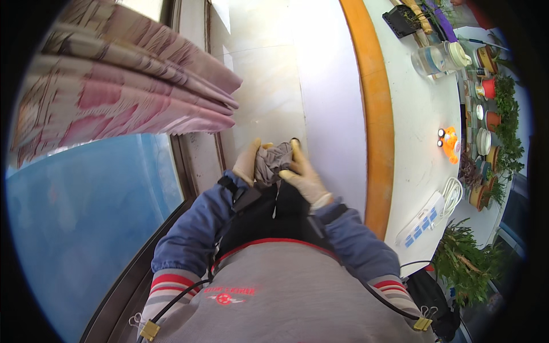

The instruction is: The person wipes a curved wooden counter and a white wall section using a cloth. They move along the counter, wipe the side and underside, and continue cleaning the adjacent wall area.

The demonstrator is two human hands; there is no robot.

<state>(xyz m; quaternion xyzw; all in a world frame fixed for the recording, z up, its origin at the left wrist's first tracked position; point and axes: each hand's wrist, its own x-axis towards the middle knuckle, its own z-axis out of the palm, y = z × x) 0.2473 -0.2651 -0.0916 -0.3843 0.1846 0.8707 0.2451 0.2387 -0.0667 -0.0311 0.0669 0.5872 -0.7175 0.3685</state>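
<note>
Both of my hands wear pale rubber gloves and are close together in front of my lap. A crumpled grey cloth (274, 163) is between them. My left hand (248, 163) grips the cloth at its left edge, the fingers partly hidden behind it. On the other side, my right hand (304, 176) has its thumb and fingers spread around the cloth's right edge, touching it. Beyond the hands lies a pale, glossy tiled surface (261, 98). A small dark round thing, too small to name, shows at my right fingertips.
A patterned pink curtain (141, 94) hangs at left beside a window frame (184, 171). Right of an orange wooden edge (375, 107), a white surface holds a power strip (420, 218), an orange toy (449, 145), a plastic jug (437, 58) and a black pot (401, 20). Potted plants stand farther right.
</note>
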